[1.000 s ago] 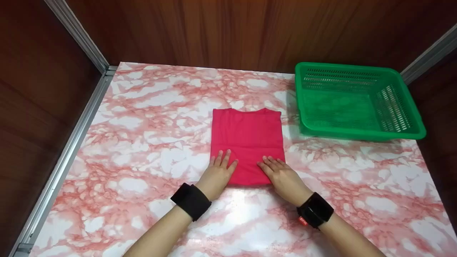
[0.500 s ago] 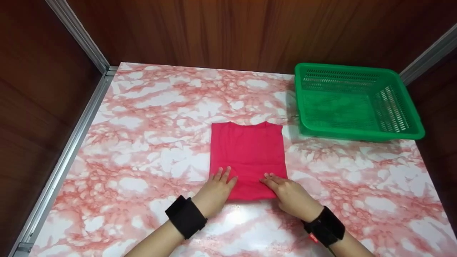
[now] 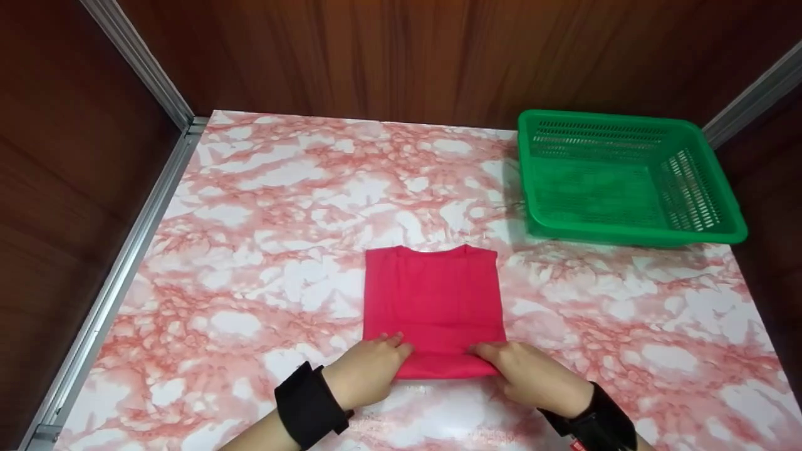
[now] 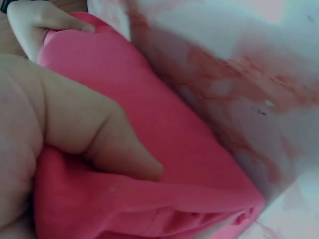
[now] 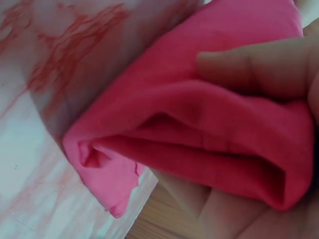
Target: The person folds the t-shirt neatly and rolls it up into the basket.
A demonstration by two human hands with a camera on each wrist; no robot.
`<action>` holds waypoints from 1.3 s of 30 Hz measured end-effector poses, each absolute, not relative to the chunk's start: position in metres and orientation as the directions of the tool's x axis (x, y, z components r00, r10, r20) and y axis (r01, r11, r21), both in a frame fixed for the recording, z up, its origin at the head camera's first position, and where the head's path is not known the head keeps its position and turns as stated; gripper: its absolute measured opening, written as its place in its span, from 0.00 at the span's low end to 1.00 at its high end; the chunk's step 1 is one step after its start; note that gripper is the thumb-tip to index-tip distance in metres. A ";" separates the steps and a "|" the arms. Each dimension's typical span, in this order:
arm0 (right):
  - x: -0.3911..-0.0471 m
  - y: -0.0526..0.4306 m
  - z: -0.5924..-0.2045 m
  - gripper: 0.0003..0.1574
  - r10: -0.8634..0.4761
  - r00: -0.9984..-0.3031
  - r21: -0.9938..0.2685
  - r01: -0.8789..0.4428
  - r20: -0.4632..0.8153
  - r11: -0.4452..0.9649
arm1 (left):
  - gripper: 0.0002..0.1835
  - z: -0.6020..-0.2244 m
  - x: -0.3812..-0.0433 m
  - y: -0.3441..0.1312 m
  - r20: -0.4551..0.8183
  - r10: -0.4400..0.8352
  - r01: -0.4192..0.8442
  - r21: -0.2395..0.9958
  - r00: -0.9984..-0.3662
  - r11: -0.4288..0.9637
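A folded red shirt lies flat near the front of the table, its curved neckline at the far side. My left hand grips the near left corner, and in the left wrist view the thumb presses against the folded cloth. At the near right corner, my right hand pinches the layers. The right wrist view shows that thumb on one face of the shirt and fingers behind the open layered edge. The near edge is bent up between both hands.
A green plastic basket with slotted walls stands at the back right of the marbled red and white table. Brown wood-grain panels and a metal rail border the table.
The shirt has slid toward the person with both hands. The hands, which lay flat on it with fingers spread, now grip its near corners, and the near edge has bent up.
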State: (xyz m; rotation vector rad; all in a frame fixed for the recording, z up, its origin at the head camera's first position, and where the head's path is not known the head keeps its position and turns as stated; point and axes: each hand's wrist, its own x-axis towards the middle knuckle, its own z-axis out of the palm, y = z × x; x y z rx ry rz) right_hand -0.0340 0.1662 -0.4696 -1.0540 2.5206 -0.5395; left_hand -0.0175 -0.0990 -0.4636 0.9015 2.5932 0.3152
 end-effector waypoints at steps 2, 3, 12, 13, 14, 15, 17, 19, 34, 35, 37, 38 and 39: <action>-0.034 0.167 -0.464 0.26 -0.735 -0.646 -0.499 -0.576 -0.208 0.648 | 0.23 -0.457 -0.019 -0.101 -0.293 0.650 0.547 0.364 -0.701 0.754; -0.035 0.167 -0.461 0.26 -0.736 -0.638 -0.512 -0.566 -0.224 0.646 | 0.22 -0.454 -0.020 -0.102 -0.300 0.659 0.545 0.384 -0.690 0.746; -0.073 0.172 -0.437 0.20 -0.761 -0.576 -0.609 -0.499 -0.299 0.617 | 0.28 -0.428 -0.061 -0.111 -0.447 0.611 0.325 0.564 -0.653 0.759; -0.080 0.173 -0.435 0.19 -0.767 -0.571 -0.614 -0.501 -0.295 0.609 | 0.27 -0.427 -0.068 -0.113 -0.443 0.613 0.313 0.580 -0.654 0.752; -0.087 0.174 -0.433 0.18 -0.769 -0.568 -0.621 -0.498 -0.294 0.605 | 0.26 -0.426 -0.075 -0.116 -0.437 0.615 0.299 0.598 -0.656 0.744; -0.094 0.175 -0.433 0.16 -0.771 -0.566 -0.625 -0.497 -0.292 0.602 | 0.24 -0.425 -0.083 -0.118 -0.423 0.621 0.298 0.611 -0.660 0.733; -0.107 0.177 -0.432 0.11 -0.768 -0.570 -0.638 -0.483 -0.291 0.600 | 0.21 -0.425 -0.096 -0.123 -0.408 0.619 0.271 0.641 -0.671 0.718; -0.121 0.179 -0.433 0.09 -0.763 -0.580 -0.646 -0.472 -0.285 0.600 | 0.20 -0.427 -0.109 -0.128 -0.393 0.609 0.243 0.666 -0.689 0.705; -0.179 0.174 -0.490 0.19 -0.478 -0.877 -0.629 -0.350 -0.040 0.694 | 0.16 -0.506 -0.151 -0.140 -0.179 0.083 -0.106 0.830 -0.980 0.547; -0.180 0.172 -0.495 0.19 -0.459 -0.888 -0.620 -0.350 -0.019 0.702 | 0.17 -0.510 -0.150 -0.137 -0.162 0.040 -0.112 0.818 -0.986 0.564; -0.181 0.169 -0.503 0.18 -0.435 -0.900 -0.599 -0.358 0.019 0.716 | 0.20 -0.517 -0.150 -0.133 -0.125 -0.018 -0.111 0.797 -0.992 0.594; -0.181 0.168 -0.507 0.18 -0.423 -0.905 -0.587 -0.362 0.037 0.724 | 0.20 -0.520 -0.149 -0.131 -0.103 -0.036 -0.104 0.782 -0.994 0.615; -0.181 0.166 -0.510 0.18 -0.412 -0.909 -0.578 -0.365 0.055 0.730 | 0.21 -0.523 -0.149 -0.129 -0.078 -0.048 -0.091 0.767 -0.996 0.636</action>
